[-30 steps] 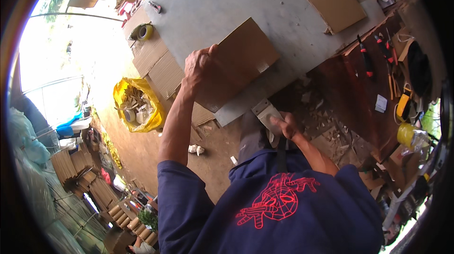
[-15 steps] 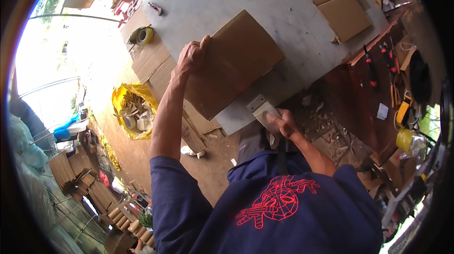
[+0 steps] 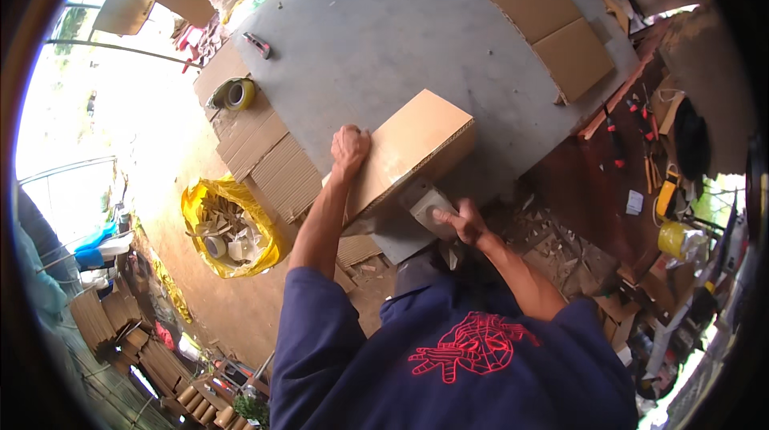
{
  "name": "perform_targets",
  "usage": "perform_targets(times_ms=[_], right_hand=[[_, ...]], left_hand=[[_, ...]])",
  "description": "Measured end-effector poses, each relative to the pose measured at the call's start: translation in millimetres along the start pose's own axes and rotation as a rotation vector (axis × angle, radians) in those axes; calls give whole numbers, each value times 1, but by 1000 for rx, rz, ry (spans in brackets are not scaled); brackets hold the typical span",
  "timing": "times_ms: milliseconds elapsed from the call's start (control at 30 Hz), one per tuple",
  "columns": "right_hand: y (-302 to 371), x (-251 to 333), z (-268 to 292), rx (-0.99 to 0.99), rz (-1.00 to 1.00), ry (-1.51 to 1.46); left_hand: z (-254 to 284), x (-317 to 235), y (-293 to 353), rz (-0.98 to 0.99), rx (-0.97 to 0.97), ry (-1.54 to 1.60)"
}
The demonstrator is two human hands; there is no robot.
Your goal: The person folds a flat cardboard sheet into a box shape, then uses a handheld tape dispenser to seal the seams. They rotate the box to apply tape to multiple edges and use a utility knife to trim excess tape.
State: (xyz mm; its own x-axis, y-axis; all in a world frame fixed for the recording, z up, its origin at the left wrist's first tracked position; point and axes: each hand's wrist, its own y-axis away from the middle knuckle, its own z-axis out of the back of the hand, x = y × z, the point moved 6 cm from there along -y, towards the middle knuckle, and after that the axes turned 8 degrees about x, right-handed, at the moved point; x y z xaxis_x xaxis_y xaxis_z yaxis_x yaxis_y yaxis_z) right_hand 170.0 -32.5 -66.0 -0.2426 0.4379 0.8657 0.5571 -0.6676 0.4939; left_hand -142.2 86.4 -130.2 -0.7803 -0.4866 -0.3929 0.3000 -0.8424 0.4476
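Note:
A brown cardboard box point(image 3: 412, 138) stands tilted near the close edge of the grey table point(image 3: 352, 46), its pale top face and darker near side showing. My left hand point(image 3: 350, 150) is closed on the box's left edge, with the fingertips hidden from view. In my right hand point(image 3: 467, 224) is a flat, pale tool point(image 3: 430, 210) with a greyish end plate, gripped with the thumb on top. The tool's end lies close against the near side of the box; whether it touches cannot be seen.
Flattened cardboard point(image 3: 541, 18) lies at the table's far right. A box cutter point(image 3: 257, 46) and a tape roll point(image 3: 239, 94) are at the left, above a yellow bag point(image 3: 272, 246) of scraps. Pliers point(image 3: 614, 138) and other tools lie to the right.
The box has turned from showing one broad brown face to showing a bright top and darker side. My left hand has come lower and nearer. The right hand has shifted slightly left.

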Motion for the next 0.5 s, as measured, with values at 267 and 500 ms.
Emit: perform_targets(times_ms=[267,500], right_hand=[[24,-3,0,12,-16,-19],[50,-24,2,-66,58,-77]], left_hand=[[38,-108,184,-550,137,173],[31,-117,189,-569,105,-53]])
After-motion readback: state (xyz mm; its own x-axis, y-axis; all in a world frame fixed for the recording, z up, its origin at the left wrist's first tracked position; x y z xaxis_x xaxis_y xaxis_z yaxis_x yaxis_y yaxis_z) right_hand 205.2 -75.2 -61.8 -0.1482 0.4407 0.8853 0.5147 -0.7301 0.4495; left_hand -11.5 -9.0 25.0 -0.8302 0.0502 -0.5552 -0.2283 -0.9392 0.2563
